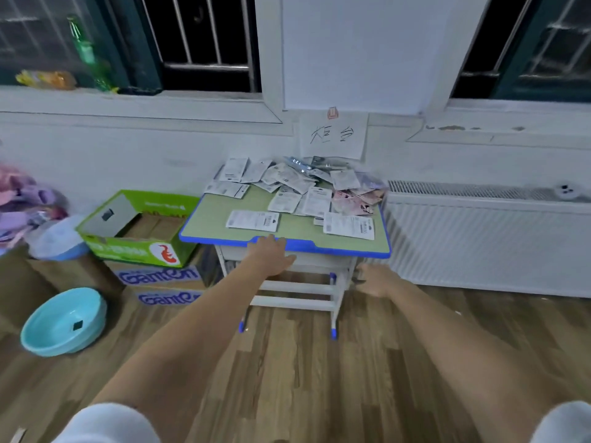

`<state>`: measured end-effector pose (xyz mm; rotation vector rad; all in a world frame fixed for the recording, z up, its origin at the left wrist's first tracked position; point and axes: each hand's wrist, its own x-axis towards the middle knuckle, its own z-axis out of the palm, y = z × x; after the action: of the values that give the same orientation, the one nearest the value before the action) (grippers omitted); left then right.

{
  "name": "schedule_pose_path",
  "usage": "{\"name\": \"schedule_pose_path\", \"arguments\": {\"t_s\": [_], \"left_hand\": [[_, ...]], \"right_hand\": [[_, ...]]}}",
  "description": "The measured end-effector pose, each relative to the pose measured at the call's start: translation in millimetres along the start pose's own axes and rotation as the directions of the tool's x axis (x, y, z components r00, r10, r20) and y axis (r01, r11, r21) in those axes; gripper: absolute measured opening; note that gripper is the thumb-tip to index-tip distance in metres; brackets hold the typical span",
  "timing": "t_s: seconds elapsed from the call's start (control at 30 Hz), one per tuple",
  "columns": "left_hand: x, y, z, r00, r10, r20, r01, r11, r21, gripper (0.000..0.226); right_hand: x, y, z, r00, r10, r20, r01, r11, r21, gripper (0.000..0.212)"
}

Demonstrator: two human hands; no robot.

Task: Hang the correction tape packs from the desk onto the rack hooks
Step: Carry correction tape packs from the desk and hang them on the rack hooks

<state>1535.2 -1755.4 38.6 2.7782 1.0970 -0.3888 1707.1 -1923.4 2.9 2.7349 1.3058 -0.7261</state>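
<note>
A small desk [351, 247] with a green top and blue rim stands against the wall. Several white correction tape packs [284, 183] lie in a loose heap at its back. One pack [252, 219] lies flat near the front left, another [348, 226] near the front right. My left hand [271, 254] stretches forward with straight fingers, just at the desk's front edge, holding nothing. My right hand [375, 279] hangs lower, in front of the desk's right leg, fingers loosely curled and empty. No rack or hooks are in view.
A green cardboard box [137, 247] sits on stacked cartons [160, 279] left of the desk. A light blue basin [64, 321] lies on the wooden floor at left. A white radiator [486, 244] runs along the wall at right. A handwritten paper sign [332, 135] hangs above the desk.
</note>
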Motion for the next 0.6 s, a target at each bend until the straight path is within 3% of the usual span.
{"name": "schedule_pose_path", "arguments": {"t_s": [0.17,0.27,0.37,0.4,0.47,0.6], "left_hand": [[118.0,-10.0,-9.2,0.999,0.006,0.043,-0.004,0.999,-0.054,0.057],[188.2,-6.3,-18.5,0.999,0.014,0.038,-0.008,0.989,-0.146,0.053],[245.0,6.2,-22.8,0.999,0.013,0.039,-0.004,0.977,-0.212,0.052],[260.3,12.2,-21.4,0.999,0.006,0.041,0.005,0.97,-0.244,0.054],[284.8,26.0,-17.1,0.999,-0.007,0.044,0.02,0.954,-0.3,0.058],[321.3,52.7,-7.6,0.996,-0.08,0.045,0.091,0.921,-0.379,0.067]], "right_hand": [[95.1,3.0,-23.4,0.998,0.062,0.009,-0.063,0.995,0.078,0.052],[147.3,8.5,-36.2,0.978,0.21,0.004,-0.205,0.949,0.241,0.049],[193.1,12.5,-39.0,0.908,0.409,0.088,-0.389,0.747,0.539,0.019],[206.3,12.0,-38.9,0.886,0.448,0.12,-0.418,0.662,0.622,0.018],[229.3,8.8,-36.7,0.834,0.519,0.186,-0.477,0.511,0.715,0.032],[268.7,-11.5,-44.7,0.709,0.659,0.252,-0.607,0.389,0.693,0.056]]}}
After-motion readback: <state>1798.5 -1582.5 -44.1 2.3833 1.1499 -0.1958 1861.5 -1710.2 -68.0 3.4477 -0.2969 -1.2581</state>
